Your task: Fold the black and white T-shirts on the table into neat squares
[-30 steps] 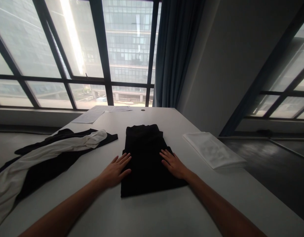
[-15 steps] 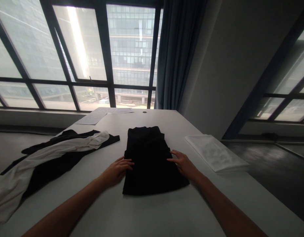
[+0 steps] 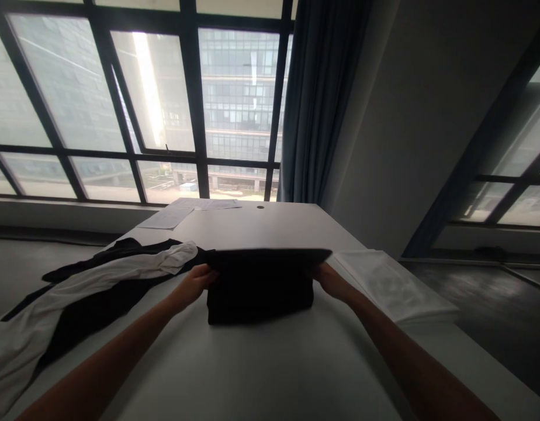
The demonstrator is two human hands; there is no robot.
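Observation:
A black folded garment (image 3: 261, 289) is on the white table (image 3: 261, 374) in front of me, its near part lifted and folded over away from me. At its left side my left hand (image 3: 195, 286) is closed on the cloth, fingertips partly hidden by it. My right hand (image 3: 333, 282) grips the opposite side, with its fingers mostly behind the fabric. The raised edge runs between both hands, a little above the table.
To the left lie a white garment (image 3: 134, 270) and a black garment (image 3: 94, 310), loosely heaped together. A folded white cloth (image 3: 388, 283) lies on the right. Papers (image 3: 167, 218) rest at the far left, near the windows. A blue curtain (image 3: 311, 117) hangs beyond the table.
Both hands went from lying spread on the garment's sides to gripping it. Its near part has been raised and turned over away from me, making it shorter. The view tilted slightly up.

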